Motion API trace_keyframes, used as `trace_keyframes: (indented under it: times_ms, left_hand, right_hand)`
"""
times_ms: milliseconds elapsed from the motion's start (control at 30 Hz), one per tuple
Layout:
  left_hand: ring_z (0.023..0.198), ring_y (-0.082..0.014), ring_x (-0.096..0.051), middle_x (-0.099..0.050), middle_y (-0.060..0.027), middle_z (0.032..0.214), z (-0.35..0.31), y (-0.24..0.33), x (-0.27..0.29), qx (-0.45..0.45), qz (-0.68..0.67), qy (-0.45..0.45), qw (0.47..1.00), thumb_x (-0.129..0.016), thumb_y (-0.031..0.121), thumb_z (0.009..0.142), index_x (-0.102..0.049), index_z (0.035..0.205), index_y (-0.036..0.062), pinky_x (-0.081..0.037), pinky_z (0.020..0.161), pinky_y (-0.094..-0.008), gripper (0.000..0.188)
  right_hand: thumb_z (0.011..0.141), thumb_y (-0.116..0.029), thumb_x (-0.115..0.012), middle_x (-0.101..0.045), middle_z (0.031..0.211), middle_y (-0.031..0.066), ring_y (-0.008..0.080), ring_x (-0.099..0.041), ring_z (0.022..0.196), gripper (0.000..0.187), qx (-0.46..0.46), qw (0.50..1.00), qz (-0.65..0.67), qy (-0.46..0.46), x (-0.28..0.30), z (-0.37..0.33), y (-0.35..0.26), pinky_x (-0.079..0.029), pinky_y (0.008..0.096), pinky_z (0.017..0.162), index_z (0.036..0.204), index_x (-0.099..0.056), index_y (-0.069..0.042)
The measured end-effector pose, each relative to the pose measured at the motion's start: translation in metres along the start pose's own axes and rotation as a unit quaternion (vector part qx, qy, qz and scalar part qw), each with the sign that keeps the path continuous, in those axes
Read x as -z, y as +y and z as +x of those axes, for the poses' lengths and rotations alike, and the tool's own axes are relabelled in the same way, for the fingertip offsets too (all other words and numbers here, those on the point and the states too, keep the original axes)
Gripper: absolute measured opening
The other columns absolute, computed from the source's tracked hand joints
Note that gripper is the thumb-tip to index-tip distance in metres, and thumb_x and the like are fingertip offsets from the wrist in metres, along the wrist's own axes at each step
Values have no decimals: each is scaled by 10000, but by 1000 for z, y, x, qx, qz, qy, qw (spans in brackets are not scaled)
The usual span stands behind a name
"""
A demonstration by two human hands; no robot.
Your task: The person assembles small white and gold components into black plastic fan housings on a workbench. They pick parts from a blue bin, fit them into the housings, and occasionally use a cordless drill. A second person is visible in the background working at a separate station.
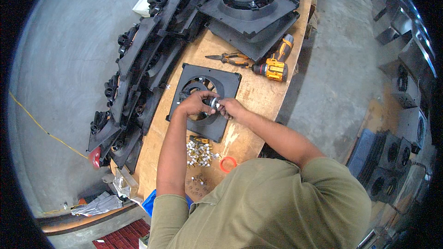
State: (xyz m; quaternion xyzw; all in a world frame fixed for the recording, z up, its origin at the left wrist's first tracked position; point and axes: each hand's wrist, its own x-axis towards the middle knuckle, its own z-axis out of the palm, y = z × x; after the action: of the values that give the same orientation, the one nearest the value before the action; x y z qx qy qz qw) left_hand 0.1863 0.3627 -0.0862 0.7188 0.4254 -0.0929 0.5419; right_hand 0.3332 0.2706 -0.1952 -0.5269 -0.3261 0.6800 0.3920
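Observation:
A square black plastic panel [229, 80] with a round opening lies on the wooden table in front of me. Over its opening, my left hand [197, 103] is closed around a small round part with a silvery rim [213, 102]. Fingers of my right hand [230, 109] pinch a small white-tipped piece [218, 105] against the side of that part. Just below the panel sits a pile of small white and brass-coloured fittings [199, 153]. An orange-red ring [227, 164] rests beside the pile, close to my body.
Beyond the panel lie pliers [234, 59] with orange-black handles and a yellow-black cordless drill [275, 70]. Stacked black panels [251, 7] fill the table's far end. More panels [143, 60] lean in a long row along its left side. The table's right edge [295, 80] borders the concrete floor.

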Motion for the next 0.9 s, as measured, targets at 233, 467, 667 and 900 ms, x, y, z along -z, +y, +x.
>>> trace_keyframes:
  times_ms: [233, 467, 667, 900]
  left_hand:
    - [1024, -176, -601, -662, -46, 1119, -2, 2, 0, -19, 16, 12, 1000, -878, 53, 597, -638, 1225, 100, -454, 950, -313, 674]
    - [1051, -156, -590, -663, -23, 1130, -8, 13, -1, 3, 39, 20, 999, -860, 1, 614, -626, 1239, 85, -444, 958, -305, 673]
    - [1094, -196, -584, -658, -53, 1149, -3, 6, 0, 5, 25, 12, 1000, -898, 122, 581, -644, 1230, 127, -435, 977, -334, 696]
    - [1118, -207, -580, -655, -63, 1174, -3, 0, -1, -4, 22, 23, 999, -896, 100, 577, -644, 1227, 125, -429, 994, -346, 698]
  right_hand:
    - [944, -324, -538, -624, 744, 130, 290, -634, 681, 311, 258, 908, -286, 164, 6, -31, 3, -512, 409, 607, 912, -614, -24]
    - [885, -309, -611, -657, 874, 157, 363, -664, 787, 306, 304, 834, -444, 123, -1, -30, -5, -543, 463, 705, 1039, -625, -46]
    - [883, -209, -601, -675, 743, 131, 255, -655, 611, 191, 174, 977, -81, 91, -1, -11, -3, -503, 383, 533, 914, -634, -24]
    - [896, -268, -585, -685, 780, 161, 299, -668, 684, 289, 115, 980, -125, 103, 8, -18, -13, -525, 407, 613, 953, -629, 11]
